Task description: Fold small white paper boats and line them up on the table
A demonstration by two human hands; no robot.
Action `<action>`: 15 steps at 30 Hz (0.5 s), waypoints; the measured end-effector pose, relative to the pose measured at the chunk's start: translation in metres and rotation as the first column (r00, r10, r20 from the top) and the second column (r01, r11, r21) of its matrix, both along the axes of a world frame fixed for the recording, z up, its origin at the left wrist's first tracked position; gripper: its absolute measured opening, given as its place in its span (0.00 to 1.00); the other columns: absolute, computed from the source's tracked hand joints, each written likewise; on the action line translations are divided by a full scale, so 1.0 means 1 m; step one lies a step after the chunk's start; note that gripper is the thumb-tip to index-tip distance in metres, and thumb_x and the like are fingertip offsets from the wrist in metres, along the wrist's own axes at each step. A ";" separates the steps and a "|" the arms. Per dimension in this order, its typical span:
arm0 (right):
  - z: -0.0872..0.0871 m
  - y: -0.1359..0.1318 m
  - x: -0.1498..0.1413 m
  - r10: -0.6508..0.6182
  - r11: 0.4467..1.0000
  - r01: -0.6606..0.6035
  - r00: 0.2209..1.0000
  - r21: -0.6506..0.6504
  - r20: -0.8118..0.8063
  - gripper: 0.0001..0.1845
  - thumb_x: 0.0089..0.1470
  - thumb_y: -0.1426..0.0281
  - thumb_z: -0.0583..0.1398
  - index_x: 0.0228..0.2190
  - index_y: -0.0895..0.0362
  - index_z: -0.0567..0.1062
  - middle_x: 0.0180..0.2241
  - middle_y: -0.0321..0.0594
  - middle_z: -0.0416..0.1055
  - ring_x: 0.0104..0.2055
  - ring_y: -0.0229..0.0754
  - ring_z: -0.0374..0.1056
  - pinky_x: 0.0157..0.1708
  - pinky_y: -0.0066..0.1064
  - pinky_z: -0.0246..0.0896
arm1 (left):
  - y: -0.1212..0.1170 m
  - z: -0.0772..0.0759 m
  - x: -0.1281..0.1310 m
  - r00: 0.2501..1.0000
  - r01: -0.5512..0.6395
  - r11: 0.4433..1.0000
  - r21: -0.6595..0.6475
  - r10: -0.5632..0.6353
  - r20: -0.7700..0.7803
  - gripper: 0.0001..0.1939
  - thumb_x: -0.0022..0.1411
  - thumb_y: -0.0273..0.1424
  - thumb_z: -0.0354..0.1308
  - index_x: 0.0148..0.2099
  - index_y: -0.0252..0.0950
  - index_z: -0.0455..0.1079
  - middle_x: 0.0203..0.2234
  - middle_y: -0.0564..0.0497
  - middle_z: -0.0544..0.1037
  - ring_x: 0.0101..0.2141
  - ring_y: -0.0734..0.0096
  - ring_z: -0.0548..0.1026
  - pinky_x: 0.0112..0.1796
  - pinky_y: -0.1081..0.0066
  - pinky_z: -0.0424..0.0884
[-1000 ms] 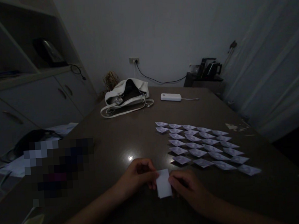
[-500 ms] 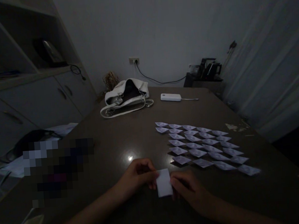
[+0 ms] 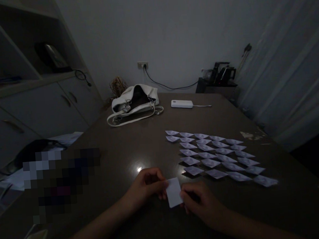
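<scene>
White paper piece (image 3: 174, 194) pinched between both hands. Left hand (image 3: 150, 185) closed on its left side toward far corner; right hand (image 3: 200, 201) closed on right side, lower down. Neither hand nearer: both touch. Long axis appears to run near-to-far, tilted slightly, between thumbs; whether paper clears table (image 3: 139, 146) cannot be told. Beyond right hand, rows of folded paper pieces (image 3: 210, 163) reach toward table's right edge. Near far edge, white bag (image 3: 154, 94), white device (image 3: 181, 104).

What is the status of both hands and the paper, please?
Left hand and right hand: pinching white paper at opposite sides. Folded papers beyond, in rows, not in the way.
</scene>
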State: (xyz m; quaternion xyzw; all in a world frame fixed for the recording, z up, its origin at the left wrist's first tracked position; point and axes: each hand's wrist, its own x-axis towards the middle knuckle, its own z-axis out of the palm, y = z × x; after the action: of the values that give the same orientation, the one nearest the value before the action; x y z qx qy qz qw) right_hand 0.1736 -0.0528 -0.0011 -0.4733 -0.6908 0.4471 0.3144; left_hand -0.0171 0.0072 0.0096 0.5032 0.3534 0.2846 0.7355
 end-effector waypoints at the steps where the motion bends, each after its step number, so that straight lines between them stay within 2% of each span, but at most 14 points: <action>1: 0.000 0.000 0.000 0.006 1.000 -0.006 1.000 -0.011 -0.018 0.19 0.60 0.65 0.50 0.22 0.59 0.69 0.18 0.35 0.65 0.22 0.35 0.62 0.24 0.25 0.54 | 0.000 0.000 0.000 1.000 -0.002 1.000 0.001 0.002 0.002 0.13 0.49 0.33 0.66 0.25 0.31 0.65 0.16 0.53 0.75 0.17 0.79 0.71 0.20 0.79 0.65; 5: -0.003 -0.001 0.001 0.015 0.999 -0.019 0.997 -0.047 -0.078 0.19 0.60 0.62 0.50 0.23 0.59 0.69 0.19 0.35 0.65 0.23 0.35 0.62 0.24 0.25 0.54 | 0.000 0.003 0.000 0.999 -0.040 0.999 0.011 0.040 -0.018 0.13 0.50 0.34 0.65 0.25 0.31 0.65 0.16 0.53 0.74 0.17 0.78 0.70 0.21 0.79 0.65; 8: -0.006 -0.001 0.001 -0.025 0.997 0.019 0.997 -0.073 -0.079 0.17 0.60 0.62 0.51 0.25 0.59 0.69 0.19 0.34 0.64 0.22 0.34 0.61 0.23 0.24 0.53 | 0.000 0.005 0.000 0.997 -0.069 0.998 0.012 0.069 -0.023 0.14 0.50 0.35 0.65 0.26 0.32 0.64 0.16 0.53 0.73 0.18 0.79 0.69 0.22 0.79 0.64; 12: -0.007 0.002 0.002 -0.124 0.991 0.119 0.987 -0.058 -0.100 0.18 0.60 0.61 0.52 0.24 0.59 0.67 0.20 0.34 0.63 0.22 0.34 0.60 0.22 0.24 0.52 | 0.000 0.005 0.000 1.000 0.008 1.000 0.021 -0.007 -0.030 0.15 0.52 0.37 0.63 0.28 0.32 0.62 0.19 0.52 0.73 0.21 0.77 0.70 0.24 0.77 0.64; 15: -0.006 0.003 0.003 -0.183 0.983 0.179 0.978 -0.039 -0.105 0.18 0.59 0.61 0.52 0.23 0.58 0.66 0.19 0.33 0.62 0.22 0.34 0.59 0.21 0.24 0.52 | -0.002 0.004 0.001 0.994 0.093 0.993 0.077 -0.089 -0.060 0.16 0.52 0.38 0.62 0.28 0.33 0.60 0.21 0.52 0.72 0.23 0.75 0.70 0.26 0.75 0.65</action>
State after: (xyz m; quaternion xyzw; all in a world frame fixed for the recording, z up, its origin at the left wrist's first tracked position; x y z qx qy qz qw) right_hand 0.1763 -0.0498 -0.0074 -0.5138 -0.6202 0.4516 0.3840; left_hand -0.0165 0.0053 0.0133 0.5556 0.3392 0.2503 0.7167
